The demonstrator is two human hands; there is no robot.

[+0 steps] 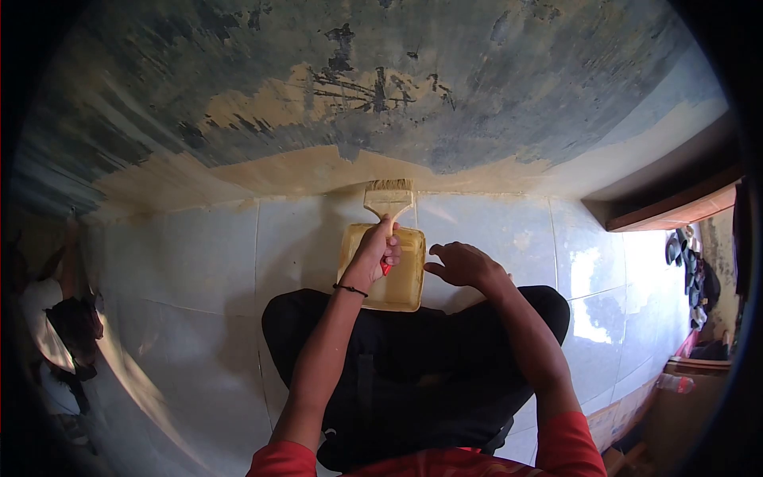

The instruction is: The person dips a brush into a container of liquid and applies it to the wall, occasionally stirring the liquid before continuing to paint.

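Observation:
My left hand (372,253) is wrapped round the handle of a wide paintbrush (389,199), its bristles pointing at the foot of the wall. Under that hand lies a shallow paint tray (409,294) with yellowish paint on it, on the floor in front of my crossed legs. A red bit of the brush handle shows below my fingers. To the right of the tray, my right hand (461,264) hovers with its fingers apart and nothing in them. The wall (381,119) ahead has a cream painted band low down and dark, peeling patches above.
Pale floor tiles (207,262) spread around me. A wooden ledge (675,208) juts out on the right, with a row of dark items (691,266) beyond it. A plastic bottle (675,384) lies at the lower right. At the far left is another person (60,302), partly in shadow.

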